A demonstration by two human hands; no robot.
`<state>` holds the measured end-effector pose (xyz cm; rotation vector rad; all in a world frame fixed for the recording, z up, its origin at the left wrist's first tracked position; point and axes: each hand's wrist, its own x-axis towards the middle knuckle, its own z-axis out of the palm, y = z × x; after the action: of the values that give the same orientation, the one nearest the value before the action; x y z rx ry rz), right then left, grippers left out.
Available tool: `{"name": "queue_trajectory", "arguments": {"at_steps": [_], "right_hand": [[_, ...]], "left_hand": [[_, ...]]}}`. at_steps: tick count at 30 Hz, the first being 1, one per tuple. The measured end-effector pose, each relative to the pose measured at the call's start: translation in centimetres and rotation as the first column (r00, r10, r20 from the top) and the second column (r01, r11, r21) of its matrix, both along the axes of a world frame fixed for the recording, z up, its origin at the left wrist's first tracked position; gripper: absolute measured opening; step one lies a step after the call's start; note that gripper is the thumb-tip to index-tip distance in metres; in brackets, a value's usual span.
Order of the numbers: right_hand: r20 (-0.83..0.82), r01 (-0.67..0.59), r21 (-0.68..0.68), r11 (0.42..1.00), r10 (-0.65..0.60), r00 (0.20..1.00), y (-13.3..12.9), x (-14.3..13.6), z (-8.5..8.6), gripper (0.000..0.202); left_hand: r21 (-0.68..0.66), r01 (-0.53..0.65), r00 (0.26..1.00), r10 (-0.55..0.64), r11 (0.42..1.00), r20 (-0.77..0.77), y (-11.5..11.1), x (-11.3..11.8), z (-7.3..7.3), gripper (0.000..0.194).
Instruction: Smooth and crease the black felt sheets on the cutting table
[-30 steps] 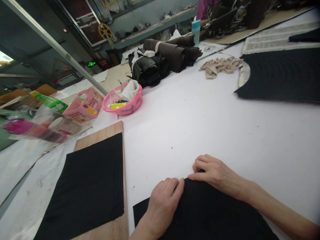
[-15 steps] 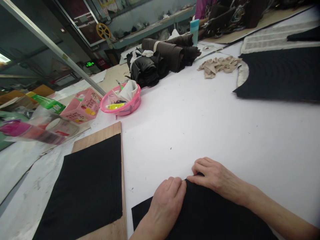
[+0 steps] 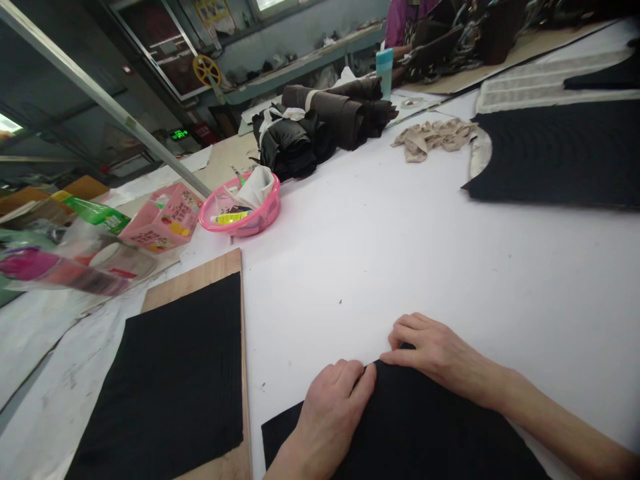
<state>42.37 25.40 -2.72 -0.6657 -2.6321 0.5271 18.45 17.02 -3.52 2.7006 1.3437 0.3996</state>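
Head view: left hand (image 3: 333, 413) and right hand (image 3: 435, 350) pinch black cloth (image 3: 425, 430) toward the near edge of the white table (image 3: 320, 287); 1 yellow wheel (image 3: 207, 70) shows beyond the far edge.

We see the black cloth (image 3: 425, 427) run off the bottom edge, partly hidden beneath the left hand (image 3: 330, 413); the right edge crops the dark fabric panel (image 3: 560, 153).

Shot from the wearer's head, facing forward and angled down over the white table (image 3: 425, 253). Pretty close to the left hand (image 3: 333, 407) and right hand (image 3: 433, 350) at the bottom, way further off from the back bench (image 3: 300, 67) up top. Wide enough to catch the pink basket (image 3: 270, 213) over on the left too.
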Motion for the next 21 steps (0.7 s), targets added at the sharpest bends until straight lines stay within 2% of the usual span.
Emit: {"name": "queue_trajectory", "arguments": {"at_steps": [8, 13, 21], "right_hand": [[0.071, -0.026, 0.047, 0.999, 0.022, 0.997, -0.5, 0.1, 0.6, 0.021], [0.092, -0.046, 0.087, 0.995, 0.038, 0.995, -0.6, 0.0, 0.5, 0.021], [0.055, -0.008, 0.013, 1.000, 0.007, 0.998, 0.0, 1.1, 0.1, 0.021]], "left_hand": [[0.036, 0.007, 1.000, -0.006, 0.999, -0.018, 0.2, 0.2, 0.1, 0.028], [0.075, 0.019, 0.995, -0.011, 0.997, -0.101, 0.5, 0.8, 0.5, 0.028], [0.072, 0.034, 0.995, -0.027, 0.997, -0.094, 0.6, 0.8, 0.4, 0.030]]}}
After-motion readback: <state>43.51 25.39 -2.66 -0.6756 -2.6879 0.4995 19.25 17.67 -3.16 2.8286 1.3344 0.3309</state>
